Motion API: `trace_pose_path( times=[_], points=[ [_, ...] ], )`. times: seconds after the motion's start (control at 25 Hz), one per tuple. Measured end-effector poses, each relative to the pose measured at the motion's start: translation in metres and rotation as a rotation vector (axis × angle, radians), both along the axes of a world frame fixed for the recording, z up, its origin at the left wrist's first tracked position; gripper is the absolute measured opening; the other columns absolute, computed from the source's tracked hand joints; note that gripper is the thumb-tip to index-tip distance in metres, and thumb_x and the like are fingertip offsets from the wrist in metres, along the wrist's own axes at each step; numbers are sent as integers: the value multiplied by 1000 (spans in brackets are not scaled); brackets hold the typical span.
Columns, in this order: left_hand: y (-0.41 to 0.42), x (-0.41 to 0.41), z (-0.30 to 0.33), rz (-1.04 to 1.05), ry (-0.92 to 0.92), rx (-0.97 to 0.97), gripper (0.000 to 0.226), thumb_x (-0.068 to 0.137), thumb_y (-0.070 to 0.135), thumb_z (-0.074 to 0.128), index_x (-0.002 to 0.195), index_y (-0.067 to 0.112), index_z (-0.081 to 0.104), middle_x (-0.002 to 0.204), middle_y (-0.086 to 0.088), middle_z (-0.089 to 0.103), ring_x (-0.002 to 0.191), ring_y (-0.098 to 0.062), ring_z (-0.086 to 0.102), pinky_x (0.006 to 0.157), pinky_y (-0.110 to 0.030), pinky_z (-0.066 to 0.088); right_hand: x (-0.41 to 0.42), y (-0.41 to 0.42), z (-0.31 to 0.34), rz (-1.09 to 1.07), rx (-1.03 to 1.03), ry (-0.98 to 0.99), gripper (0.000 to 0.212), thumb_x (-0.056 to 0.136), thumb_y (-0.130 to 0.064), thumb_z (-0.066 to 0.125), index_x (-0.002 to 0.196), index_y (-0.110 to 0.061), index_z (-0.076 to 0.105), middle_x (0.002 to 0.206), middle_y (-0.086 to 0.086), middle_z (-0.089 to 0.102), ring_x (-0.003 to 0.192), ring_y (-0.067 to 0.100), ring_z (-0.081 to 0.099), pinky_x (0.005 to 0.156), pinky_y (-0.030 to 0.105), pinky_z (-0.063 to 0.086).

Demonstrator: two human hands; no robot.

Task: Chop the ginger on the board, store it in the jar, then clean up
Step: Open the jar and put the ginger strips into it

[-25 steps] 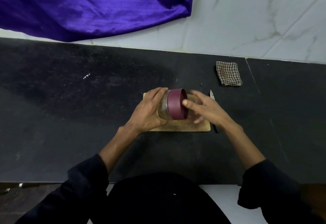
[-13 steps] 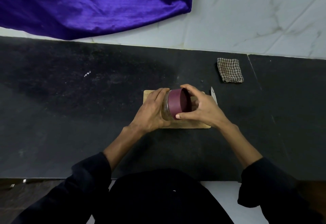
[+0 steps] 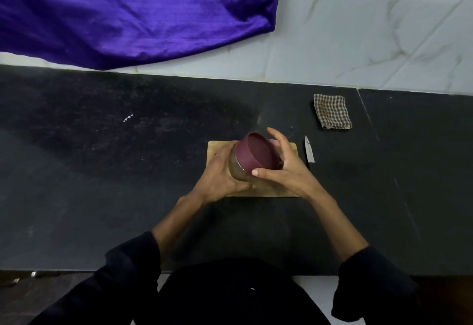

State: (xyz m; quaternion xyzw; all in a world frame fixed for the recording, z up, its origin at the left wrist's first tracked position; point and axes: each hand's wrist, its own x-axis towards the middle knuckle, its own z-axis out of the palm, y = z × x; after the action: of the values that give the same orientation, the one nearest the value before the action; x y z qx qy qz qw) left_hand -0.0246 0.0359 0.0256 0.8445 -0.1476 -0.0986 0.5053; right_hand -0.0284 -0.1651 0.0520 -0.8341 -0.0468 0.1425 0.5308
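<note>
the left hand [image 3: 220,173] grips the clear jar [image 3: 236,171], tilted on its side above the wooden board [image 3: 291,149]. the right hand [image 3: 284,171] curls thumb and fingers round the jar's maroon lid [image 3: 252,154]. no label or writing can be read on jar or lid. just right of the right hand lies a knife [image 3: 309,151] on the black counter [image 3: 102,171]; beyond it, a checked cloth [image 3: 332,111]. far behind the left hand hangs purple fabric [image 3: 128,10].

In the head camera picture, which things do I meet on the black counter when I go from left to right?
Left hand → jar with maroon lid, held over the wooden board → right hand → knife → checked cloth.
</note>
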Motion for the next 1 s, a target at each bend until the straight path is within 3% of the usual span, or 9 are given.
trace_pose_path(
  times=[0.16, 0.28, 0.36, 0.52, 0.64, 0.8, 1.0],
  points=[
    [-10, 10, -7, 50, 22, -48, 96, 55, 41, 88, 135, 28, 36, 126, 17, 49, 118, 1, 48, 100, -27, 45, 13, -2, -2, -29, 29, 7, 112, 62, -38, 92, 149, -40, 22, 138, -11, 45, 126, 4, 49, 107, 30, 44],
    [-21, 21, -14, 73, 40, -66, 93, 58, 34, 90, 132, 29, 35, 123, 20, 49, 114, 14, 45, 93, -8, 41, 25, -10, -2, -35, 11, 4, 115, 57, -45, 91, 150, -39, 23, 141, -8, 44, 130, 10, 49, 108, 36, 46],
    [-29, 29, -16, 66, 64, -71, 94, 59, 36, 89, 135, 29, 33, 124, 20, 48, 114, 16, 44, 90, -5, 38, 34, -15, 0, -40, -26, -12, 112, 61, -41, 92, 149, -37, 23, 141, -8, 44, 129, 11, 49, 108, 38, 46],
    [-37, 53, -21, 64, 92, -17, 97, 65, 54, 81, 142, 29, 28, 137, 11, 46, 125, -1, 44, 103, -27, 41, 63, -20, 1, -60, -100, -54, 107, 64, -38, 91, 147, -34, 24, 143, -4, 44, 130, 13, 48, 107, 40, 46],
    [-36, 78, -20, 93, 69, 137, 98, 73, 62, 69, 149, 25, 19, 150, 0, 33, 137, -16, 33, 111, -44, 35, 95, -18, -1, -114, -143, -104, 108, 64, -38, 92, 149, -28, 26, 146, -1, 41, 131, 15, 45, 105, 33, 45],
    [-31, 114, -15, 145, -2, 445, 94, 83, 46, 67, 152, 15, 10, 158, -7, 16, 145, -25, 15, 115, -46, 24, 139, -14, -9, -147, -259, -167, 109, 65, -35, 92, 150, -25, 25, 151, 2, 34, 134, 18, 41, 105, 33, 43],
    [-27, 142, -18, 91, 68, 575, 95, 85, 44, 66, 152, 16, 6, 160, -7, 7, 147, -26, 7, 115, -48, 18, 187, -9, -16, -144, -358, -195, 109, 68, -36, 90, 152, -23, 22, 154, 5, 30, 138, 23, 37, 109, 41, 41]
  ],
)
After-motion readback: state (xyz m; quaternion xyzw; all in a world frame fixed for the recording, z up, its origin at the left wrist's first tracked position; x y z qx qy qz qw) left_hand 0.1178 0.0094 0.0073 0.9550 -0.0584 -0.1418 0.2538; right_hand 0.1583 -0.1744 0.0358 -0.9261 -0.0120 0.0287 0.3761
